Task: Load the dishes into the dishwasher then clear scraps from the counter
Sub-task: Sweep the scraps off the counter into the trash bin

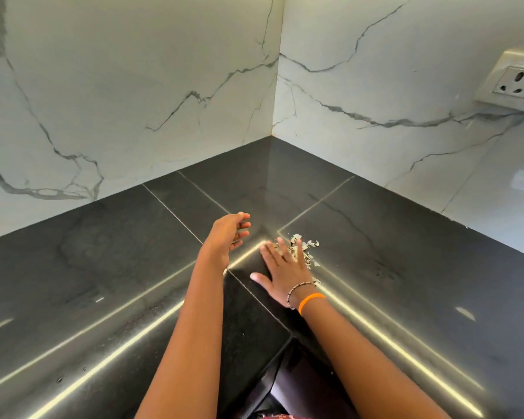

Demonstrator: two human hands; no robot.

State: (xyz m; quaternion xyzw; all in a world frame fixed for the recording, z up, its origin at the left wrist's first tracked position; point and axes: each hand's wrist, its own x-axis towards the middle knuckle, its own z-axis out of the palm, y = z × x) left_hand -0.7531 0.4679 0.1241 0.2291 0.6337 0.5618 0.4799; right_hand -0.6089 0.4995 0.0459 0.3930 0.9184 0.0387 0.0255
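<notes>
A small heap of pale scraps (307,248) lies on the black counter (109,261) near the inner corner. My right hand (282,272) is flat with fingers spread, fingertips resting on the near-left side of the scraps; part of the heap is hidden under them. My left hand (229,234) hovers to the left of the heap, turned on its edge with fingers loosely curled and the palm facing the scraps. Neither hand holds anything. No dishes or dishwasher are in view.
White marble-patterned walls (133,101) meet in a corner behind the counter. A wall socket (516,83) sits at the upper right. The counter's front edge forms an inner corner (288,337) close to my body. Bright light strips reflect across the glossy top.
</notes>
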